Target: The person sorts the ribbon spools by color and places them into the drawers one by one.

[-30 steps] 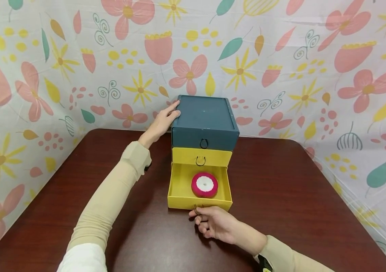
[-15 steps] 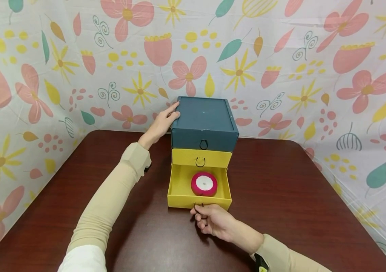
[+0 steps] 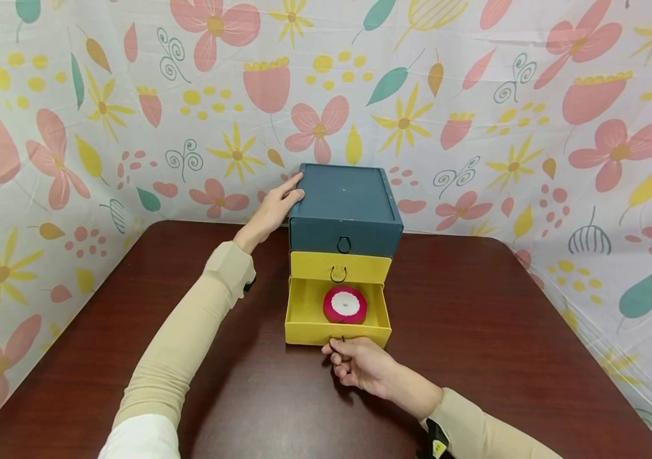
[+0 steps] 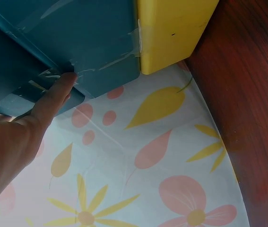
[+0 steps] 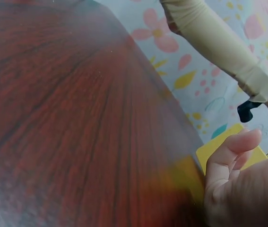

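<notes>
A drawer unit stands on the table, with a dark blue top section (image 3: 343, 191) and two yellow drawers beneath it. The lower yellow drawer (image 3: 305, 333) is pulled out. Inside it lies a roll of magenta ribbon (image 3: 345, 305) with a white centre. My right hand (image 3: 374, 370) pinches the dark ring pull (image 3: 333, 342) on that drawer's front, thumb and finger covering part of the ring. My left hand (image 3: 271, 210) rests against the upper left edge of the blue section; in the left wrist view an extended finger (image 4: 58, 92) touches its side.
The upper yellow drawer (image 3: 308, 264) is closed, with its own ring pull. The dark red-brown wooden table (image 3: 475, 331) extends around the unit. Behind it hangs a white cloth (image 3: 188, 115) printed with flowers and leaves, close to the unit's back.
The lower yellow drawer has slid a little inward, carrying the ribbon roll along. My right hand has moved forward with its pull. The left hand has kept its place on the blue section.
</notes>
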### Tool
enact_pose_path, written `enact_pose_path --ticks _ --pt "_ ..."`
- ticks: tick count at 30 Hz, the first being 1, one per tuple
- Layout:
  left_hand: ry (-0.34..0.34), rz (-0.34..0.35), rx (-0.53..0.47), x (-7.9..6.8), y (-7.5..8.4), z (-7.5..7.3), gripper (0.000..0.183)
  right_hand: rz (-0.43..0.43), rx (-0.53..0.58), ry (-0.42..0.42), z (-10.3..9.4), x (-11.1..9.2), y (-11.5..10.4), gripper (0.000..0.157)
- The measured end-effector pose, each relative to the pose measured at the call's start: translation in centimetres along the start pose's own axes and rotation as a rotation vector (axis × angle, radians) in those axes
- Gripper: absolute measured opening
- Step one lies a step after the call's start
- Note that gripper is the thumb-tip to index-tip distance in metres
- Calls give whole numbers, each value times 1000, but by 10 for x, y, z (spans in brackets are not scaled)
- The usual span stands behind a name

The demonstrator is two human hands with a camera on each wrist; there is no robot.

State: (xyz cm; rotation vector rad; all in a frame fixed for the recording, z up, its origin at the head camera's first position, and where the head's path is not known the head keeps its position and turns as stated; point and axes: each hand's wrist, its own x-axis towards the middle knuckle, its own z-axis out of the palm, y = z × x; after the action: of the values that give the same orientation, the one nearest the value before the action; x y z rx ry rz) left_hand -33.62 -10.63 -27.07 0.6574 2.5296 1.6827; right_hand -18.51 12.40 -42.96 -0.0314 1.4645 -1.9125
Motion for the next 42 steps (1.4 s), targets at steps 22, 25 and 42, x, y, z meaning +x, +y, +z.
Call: enact_pose_path --ticks 22,25,42 --pt "-4 13 -9 -2 0 1 56 -6 1 1 -12 17 -14 23" --pt "-4 12 -10 -1 -1 1 57 -12 -1 4 -13 20 -16 24" --pt "-8 11 -12 -1 1 1 56 -18 31 27 -24 40 -29 25"
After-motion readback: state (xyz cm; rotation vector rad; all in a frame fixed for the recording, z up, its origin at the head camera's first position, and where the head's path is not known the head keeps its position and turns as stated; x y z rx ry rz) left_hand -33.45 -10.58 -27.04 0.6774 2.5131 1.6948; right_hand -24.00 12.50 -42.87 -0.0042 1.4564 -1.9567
